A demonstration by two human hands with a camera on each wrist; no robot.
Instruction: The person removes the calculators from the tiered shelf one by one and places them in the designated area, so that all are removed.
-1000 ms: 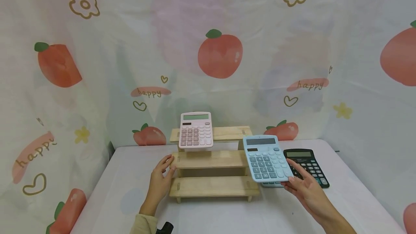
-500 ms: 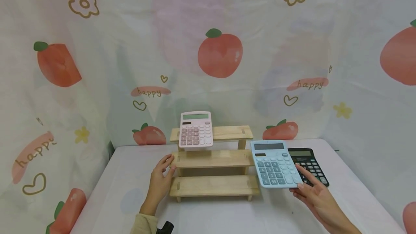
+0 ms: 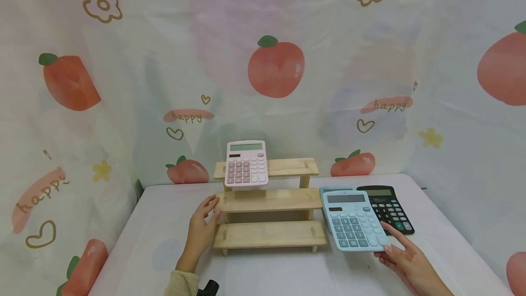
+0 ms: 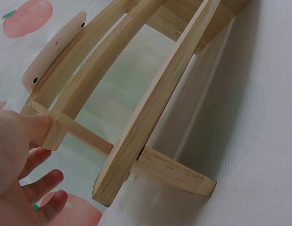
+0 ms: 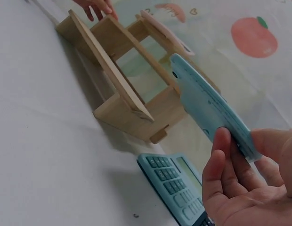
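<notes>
A light blue calculator (image 3: 355, 220) is pinched at its lower right corner between thumb and fingers of my right hand (image 3: 411, 259). The right wrist view shows this calculator (image 5: 209, 106) edge-on, raised above a second light blue calculator (image 5: 174, 183) lying on the table. That second one is mostly hidden in the head view. My left hand (image 3: 201, 232) grips the left end of the middle board of a three-tier wooden shelf (image 3: 267, 201), its thumb on the board in the left wrist view. On the top tier, at the left, leans a pink calculator (image 3: 246, 163).
A black calculator (image 3: 392, 209) lies on the white table (image 3: 144, 259) to the right, partly behind the blue ones. A patterned cloth backdrop (image 3: 320, 26) surrounds the table at the back and sides. Near the front edge a small black object (image 3: 208, 288) shows beside the left sleeve.
My right hand has carried the blue calculator down and to the right, away from the shelf, uncovering the shelf's right end. The left hand has kept its place on the shelf.
</notes>
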